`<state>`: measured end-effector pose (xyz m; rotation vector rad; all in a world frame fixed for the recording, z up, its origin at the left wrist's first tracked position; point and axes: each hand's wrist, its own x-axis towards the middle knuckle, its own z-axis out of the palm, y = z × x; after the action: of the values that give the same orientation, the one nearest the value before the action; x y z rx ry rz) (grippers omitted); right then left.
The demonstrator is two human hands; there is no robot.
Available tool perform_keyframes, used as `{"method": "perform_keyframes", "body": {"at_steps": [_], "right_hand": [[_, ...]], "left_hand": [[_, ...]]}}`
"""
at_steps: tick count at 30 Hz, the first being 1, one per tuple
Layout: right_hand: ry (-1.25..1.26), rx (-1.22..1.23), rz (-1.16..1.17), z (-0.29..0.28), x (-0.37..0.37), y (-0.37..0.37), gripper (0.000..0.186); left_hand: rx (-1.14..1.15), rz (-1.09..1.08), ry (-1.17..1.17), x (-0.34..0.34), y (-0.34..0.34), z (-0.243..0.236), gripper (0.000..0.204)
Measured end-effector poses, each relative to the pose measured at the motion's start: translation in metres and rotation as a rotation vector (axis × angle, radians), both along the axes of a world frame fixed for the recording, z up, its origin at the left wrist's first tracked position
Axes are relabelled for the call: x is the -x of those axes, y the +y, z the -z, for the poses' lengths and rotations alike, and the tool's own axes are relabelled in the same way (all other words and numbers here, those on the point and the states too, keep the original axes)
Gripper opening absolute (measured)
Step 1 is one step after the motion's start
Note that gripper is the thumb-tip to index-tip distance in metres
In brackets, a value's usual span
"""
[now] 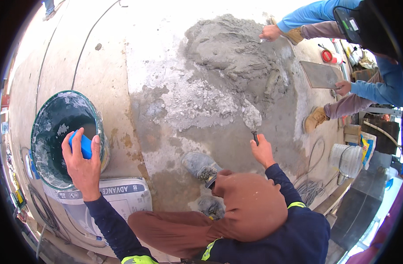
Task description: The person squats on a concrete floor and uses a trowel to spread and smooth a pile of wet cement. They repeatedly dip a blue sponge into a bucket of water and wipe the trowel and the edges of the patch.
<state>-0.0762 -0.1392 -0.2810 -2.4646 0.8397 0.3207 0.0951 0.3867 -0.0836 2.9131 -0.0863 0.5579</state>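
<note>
Brown trousers (250, 207), with one knee raised, are seen closest to the camera, above a concrete floor (107, 61) crossed by dark cables (90, 34). Farther ahead, wet grey mortar (236, 48) is heaped broadly, with paler, lumpy material (197, 103) spread along its near side. On the left, a dark green bucket (45, 127) is smeared with grey inside, and a printed paper bag (126, 200) is laid just beside it. At the right, a co-worker's blue sleeves (373, 91) are shown, and a flat grey board (318, 74) is placed beside the co-worker's lower hand (343, 87). By the right grip (263, 152), wrapped around its handle, a trowel (254, 133) is held, its mortar-coated blade at the pale material's edge. By the left grip (83, 165), a blue object (85, 146) of unclear kind is pinched between thumb and fingers, before the bucket's mouth.
</note>
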Motion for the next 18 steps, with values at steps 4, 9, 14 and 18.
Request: {"method": "perform_keyframes", "body": {"at_steps": [4, 9, 14, 18], "right_hand": [[-0.024, -0.199, 0.002, 0.012, -0.029, 0.040, 0.033], [-0.022, -0.340, 0.036, 0.017, -0.086, 0.056, 0.035], [-0.106, -0.142, -0.188, -0.015, -0.112, 0.078, 0.038], [-0.242, -0.083, -0.288, -0.024, -0.082, 0.094, 0.049]], "left_hand": [[-0.021, -0.012, -0.001, 0.002, -0.002, -0.004, 0.040], [-0.008, -0.008, -0.019, 0.000, -0.005, 0.000, 0.041], [-0.024, -0.023, -0.013, 0.002, 0.003, -0.001, 0.041], [-0.030, -0.031, -0.005, 0.003, 0.003, -0.005, 0.041]]}}
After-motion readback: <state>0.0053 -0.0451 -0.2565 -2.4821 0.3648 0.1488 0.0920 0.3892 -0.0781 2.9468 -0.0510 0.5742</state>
